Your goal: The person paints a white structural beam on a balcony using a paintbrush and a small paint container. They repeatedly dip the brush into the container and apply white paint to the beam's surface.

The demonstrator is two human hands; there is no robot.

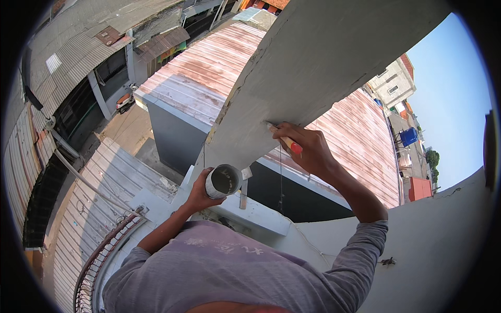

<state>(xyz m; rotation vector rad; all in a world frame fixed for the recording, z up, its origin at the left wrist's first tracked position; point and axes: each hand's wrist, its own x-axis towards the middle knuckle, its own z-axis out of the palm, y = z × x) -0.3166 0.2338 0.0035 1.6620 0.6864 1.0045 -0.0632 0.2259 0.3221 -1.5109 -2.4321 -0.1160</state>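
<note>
My right hand grips a paintbrush by its pale wooden handle with a red end. The bristle end meets the face of a grey concrete beam, near the beam's lower part. Cracks and chipped spots run along both edges of that beam. Held in my left hand is a small cylindrical can, its open top facing me. Dull grey material shows inside the can and smears its outer wall. The fingers of the left hand wrap around the can's side, just below the beam.
Below lie a rusty corrugated roof and a lower metal roof. A curved metal railing runs at lower left. A white ledge and a string are close ahead. A cable crosses at left.
</note>
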